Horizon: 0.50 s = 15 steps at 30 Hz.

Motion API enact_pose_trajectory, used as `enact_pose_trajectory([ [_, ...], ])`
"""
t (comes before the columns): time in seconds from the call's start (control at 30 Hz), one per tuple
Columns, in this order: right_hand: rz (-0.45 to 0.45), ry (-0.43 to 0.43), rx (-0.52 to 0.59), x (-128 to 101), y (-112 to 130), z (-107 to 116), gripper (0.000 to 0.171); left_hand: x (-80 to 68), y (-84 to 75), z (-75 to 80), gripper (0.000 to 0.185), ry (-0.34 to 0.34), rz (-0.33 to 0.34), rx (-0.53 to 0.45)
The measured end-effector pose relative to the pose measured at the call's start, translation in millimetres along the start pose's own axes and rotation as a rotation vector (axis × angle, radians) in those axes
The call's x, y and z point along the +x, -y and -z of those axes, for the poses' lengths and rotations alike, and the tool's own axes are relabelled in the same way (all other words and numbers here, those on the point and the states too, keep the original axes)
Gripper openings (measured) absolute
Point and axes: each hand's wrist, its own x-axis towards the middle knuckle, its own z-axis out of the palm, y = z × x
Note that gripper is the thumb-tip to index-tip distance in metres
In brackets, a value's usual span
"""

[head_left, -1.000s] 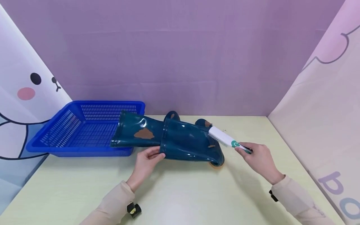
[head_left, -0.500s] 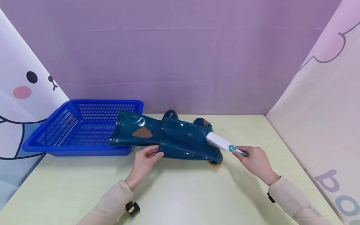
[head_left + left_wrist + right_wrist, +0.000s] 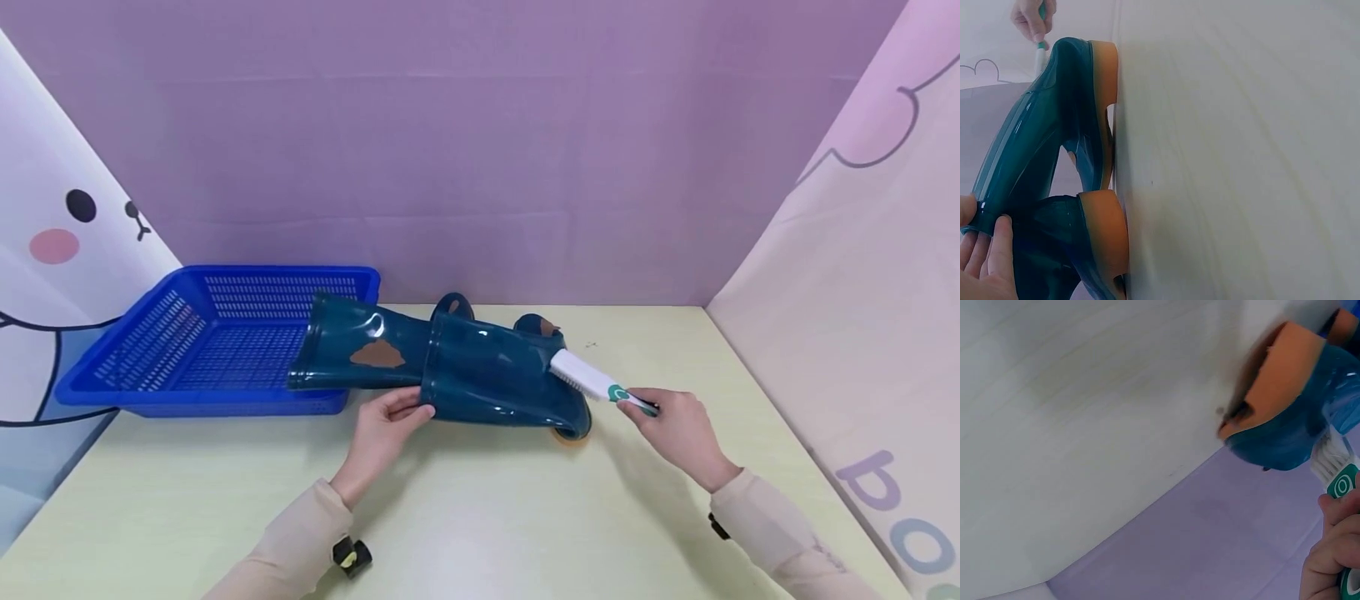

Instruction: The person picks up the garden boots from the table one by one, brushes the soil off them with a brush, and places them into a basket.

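Note:
Two dark teal rubber boots lie on the table, one behind the other. At the top edge of the nearer rubber boot (image 3: pixel 487 375), my left hand (image 3: pixel 382 433) pinches the rim between thumb and fingers. My right hand (image 3: pixel 678 433) grips the dark green handle of a white brush (image 3: pixel 585 377), bristles down against that boot near its ankle. The right wrist view shows the bristles (image 3: pixel 1329 456) at the boot's upper, above its orange sole (image 3: pixel 1288 372). A brown patch (image 3: pixel 378 354) marks the shaft of the farther rubber boot (image 3: pixel 337 371), partly hidden behind the nearer one.
A blue slotted plastic basket (image 3: pixel 225 406) stands at the back left; the farther boot's shaft overlaps its right end. A purple cloth backdrop (image 3: pixel 480 167) rises behind the table (image 3: pixel 487 517), with printed cloth panels on both sides.
The brush has shifted a little toward the near side of the boot, covering a small brown mark seen earlier. The left hand keeps its hold on the rim, and the head view has drifted slightly.

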Motion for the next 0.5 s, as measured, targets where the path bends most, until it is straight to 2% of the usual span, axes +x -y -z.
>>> enact_pose_trajectory([
  [0.13, -0.053, -0.006, -0.022, -0.5, -10.9, 8.8, 0.025, -0.4, -0.2, -0.5, 0.033, 0.001, 0.004, -0.008],
  [0.27, -0.060, -0.045, -0.024, 1.5, -15.7, 19.6, 0.027, -0.8, 0.2, -0.1, 0.034, -0.011, 0.006, 0.002],
  [0.5, -0.077, -0.185, 0.019, 3.3, -13.0, 50.8, 0.029, -4.0, -0.7, 0.2, 0.036, 0.009, 0.008, -0.024],
])
